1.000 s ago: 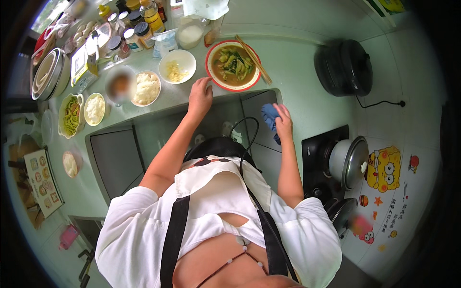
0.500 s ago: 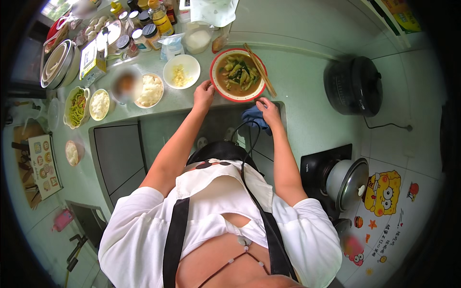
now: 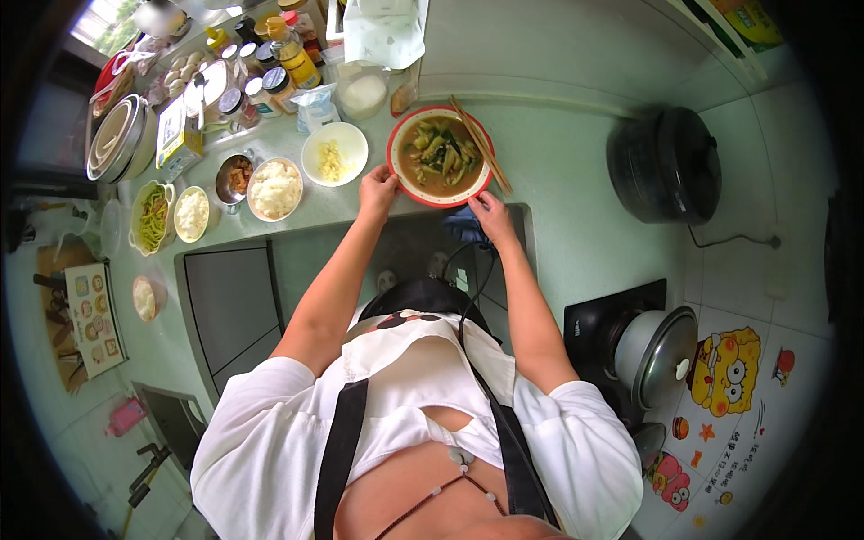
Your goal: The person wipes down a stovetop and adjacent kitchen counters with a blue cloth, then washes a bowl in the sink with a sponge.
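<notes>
A red-rimmed bowl [image 3: 397, 177] of green vegetables in brown broth stands near the counter's front edge. A pair of wooden chopsticks [image 3: 481, 144] lies across its right rim. My left hand [image 3: 378, 193] grips the bowl's left rim with bent fingers. At the lower right rim, my right hand [image 3: 490, 218] also has its fingers closed on the bowl, the thumb toward the rim. A blue cloth [image 3: 462, 225] hangs over the counter edge beside my right hand, partly hidden by it.
Left of the red-rimmed bowl stand a white bowl with chopped pale yellow pieces [image 3: 315, 171], rice bowls [image 3: 274, 191] and a dish of green beans [image 3: 153, 219]. Bottles and jars [image 3: 297, 63] crowd behind. At right are a black rice cooker [image 3: 661, 171] and a lidded pot [image 3: 661, 358].
My right hand has moved from beside the blue cloth up to the bowl's lower right rim. My left hand stays at the left rim. The whole view has shifted slightly.
</notes>
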The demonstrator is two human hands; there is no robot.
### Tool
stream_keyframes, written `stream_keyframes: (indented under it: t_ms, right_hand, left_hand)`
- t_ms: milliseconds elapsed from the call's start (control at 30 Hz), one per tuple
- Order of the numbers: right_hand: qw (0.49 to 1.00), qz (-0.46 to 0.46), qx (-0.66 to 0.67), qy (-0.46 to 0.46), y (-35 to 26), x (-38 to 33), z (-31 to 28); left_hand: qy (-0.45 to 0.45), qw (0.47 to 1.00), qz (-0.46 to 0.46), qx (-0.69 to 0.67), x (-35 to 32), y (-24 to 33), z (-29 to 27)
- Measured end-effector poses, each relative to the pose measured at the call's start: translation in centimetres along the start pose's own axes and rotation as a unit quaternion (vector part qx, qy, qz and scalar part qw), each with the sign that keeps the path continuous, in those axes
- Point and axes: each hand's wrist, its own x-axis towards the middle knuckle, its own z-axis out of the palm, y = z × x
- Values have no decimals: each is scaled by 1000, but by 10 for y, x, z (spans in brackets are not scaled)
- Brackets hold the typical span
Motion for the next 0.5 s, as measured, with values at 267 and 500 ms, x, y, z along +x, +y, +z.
stream_keyframes:
  t_ms: [267, 500]
  right_hand:
    - [999, 2, 51, -1, 9, 1, -2]
    - [1000, 3, 9, 1, 15, 2, -11]
  left_hand:
    - [-20, 1000, -6, 2, 4, -4, 3]
    - [-23, 1000, -9, 12, 9, -7, 10]
